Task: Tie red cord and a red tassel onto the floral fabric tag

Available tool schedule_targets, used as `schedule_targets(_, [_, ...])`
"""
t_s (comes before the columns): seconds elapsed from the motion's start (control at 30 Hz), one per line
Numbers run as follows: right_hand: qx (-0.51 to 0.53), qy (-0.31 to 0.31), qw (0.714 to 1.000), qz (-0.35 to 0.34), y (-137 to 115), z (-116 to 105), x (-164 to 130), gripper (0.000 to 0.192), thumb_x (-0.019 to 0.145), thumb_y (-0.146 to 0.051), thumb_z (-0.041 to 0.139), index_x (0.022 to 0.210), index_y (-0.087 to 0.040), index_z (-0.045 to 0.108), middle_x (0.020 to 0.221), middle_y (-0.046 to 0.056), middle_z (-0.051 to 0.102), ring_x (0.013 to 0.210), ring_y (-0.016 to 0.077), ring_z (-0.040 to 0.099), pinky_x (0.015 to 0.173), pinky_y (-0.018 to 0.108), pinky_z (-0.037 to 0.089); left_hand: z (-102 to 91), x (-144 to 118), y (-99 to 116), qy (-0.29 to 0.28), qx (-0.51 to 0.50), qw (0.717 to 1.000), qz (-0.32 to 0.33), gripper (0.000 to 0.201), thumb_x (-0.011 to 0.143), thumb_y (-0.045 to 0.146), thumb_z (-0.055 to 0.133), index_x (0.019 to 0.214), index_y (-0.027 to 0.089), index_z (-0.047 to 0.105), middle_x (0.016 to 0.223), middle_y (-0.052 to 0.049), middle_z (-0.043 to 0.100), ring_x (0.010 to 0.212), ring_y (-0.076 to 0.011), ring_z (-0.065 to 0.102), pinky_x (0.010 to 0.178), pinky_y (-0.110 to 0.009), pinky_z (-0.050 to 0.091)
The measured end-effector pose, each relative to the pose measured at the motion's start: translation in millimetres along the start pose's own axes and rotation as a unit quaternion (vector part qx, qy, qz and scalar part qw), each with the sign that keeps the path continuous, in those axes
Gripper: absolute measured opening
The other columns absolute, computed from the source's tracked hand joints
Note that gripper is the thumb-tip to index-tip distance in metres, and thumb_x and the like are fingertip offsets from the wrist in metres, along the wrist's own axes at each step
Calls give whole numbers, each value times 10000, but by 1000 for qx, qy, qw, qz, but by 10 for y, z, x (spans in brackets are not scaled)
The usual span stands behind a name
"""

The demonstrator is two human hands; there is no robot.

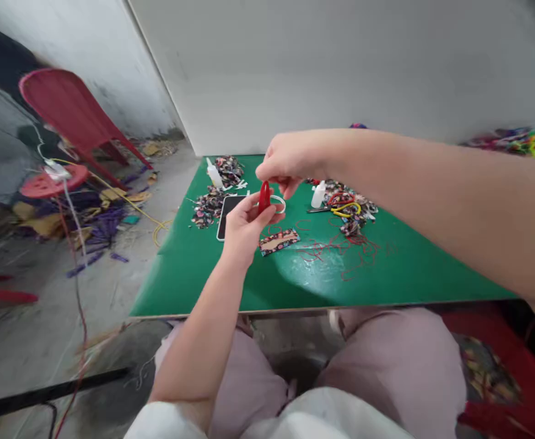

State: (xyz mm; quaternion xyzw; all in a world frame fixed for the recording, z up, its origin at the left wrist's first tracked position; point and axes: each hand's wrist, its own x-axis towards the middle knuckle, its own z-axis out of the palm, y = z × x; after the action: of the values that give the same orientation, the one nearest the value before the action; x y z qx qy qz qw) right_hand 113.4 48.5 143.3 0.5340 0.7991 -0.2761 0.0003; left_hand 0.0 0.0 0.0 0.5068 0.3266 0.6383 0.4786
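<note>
My left hand [249, 222] is closed around a glossy red piece [264, 196] that stands upright between thumb and fingers; its exact kind is unclear. A thin white ring [280, 203] shows just beside those fingers. Above the red piece, my right hand [288, 161] is bent down with its fingers pinched together; whatever they hold is too small to make out. Below my left hand lies a flat strip of dark flowered fabric [279, 242] with a tan middle. A phone [224, 219] with a dark screen lies left of that hand, partly covered by it.
On the green table [194, 274] are two white squeeze bottles [215, 175], several heaps of flowered fabric pieces [208, 207], loose red threads [322, 249] and yellow-handled scissors [348, 210]. A grey panel [340, 67] rises behind. Red chair [72, 110] and stool [43, 186] stand left.
</note>
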Motion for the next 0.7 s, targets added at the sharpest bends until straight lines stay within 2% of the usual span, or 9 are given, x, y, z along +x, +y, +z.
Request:
schedule_targets(0.07, [-8, 5, 1000, 5, 11, -31, 0, 154, 677, -286, 517, 576, -175, 485, 505, -44, 496, 408, 82, 524, 355, 181, 304, -107, 31, -9, -68, 62, 993, -73, 346, 688, 153, 663, 1028, 192, 614, 860, -28, 707, 838, -181, 663, 759, -315, 529])
schedule_targets(0.17, [5, 7, 1000, 4, 19, -37, 21, 181, 706, -260, 516, 560, -165, 466, 503, -43, 463, 457, 79, 552, 397, 175, 364, -210, 66, -12, -99, 90, 985, -104, 445, 648, 93, 657, 1079, 183, 597, 955, -54, 696, 928, -204, 641, 820, -334, 504])
schedule_targets(0.27, [52, -9, 999, -4, 15, 7, 66, 195, 736, -194, 510, 556, -151, 447, 530, -47, 448, 532, 78, 590, 512, 185, 471, -222, 82, 2, -55, 27, 997, -41, 495, 662, 96, 634, 1135, 222, 565, 1073, -47, 661, 1046, -199, 591, 879, -317, 475])
schedule_targets(0.33, [88, -22, 996, -4, 3, 39, 94, 210, 757, -178, 505, 558, -142, 450, 552, -42, 472, 560, 80, 602, 555, 195, 501, -199, 87, 22, -41, -18, 999, -4, 492, 675, 117, 643, 1141, 250, 560, 1074, -33, 660, 1051, -183, 587, 875, -291, 476])
schedule_targets(0.47, [141, -23, 990, 9, -49, 81, 124, 213, 783, -165, 510, 575, -129, 484, 545, -37, 496, 583, 79, 609, 570, 180, 517, -127, 88, 70, -24, -50, 998, 12, 456, 671, 175, 702, 1099, 270, 580, 984, -16, 682, 921, -152, 637, 779, -248, 509])
schedule_targets(0.7, [171, -70, 983, -16, -161, 170, 152, 209, 799, -188, 517, 608, -106, 538, 528, -25, 540, 602, 94, 643, 576, 152, 513, -20, 79, 65, 100, -99, 989, 43, 320, 647, 256, 753, 946, 255, 639, 781, 31, 692, 667, -94, 649, 651, -214, 521])
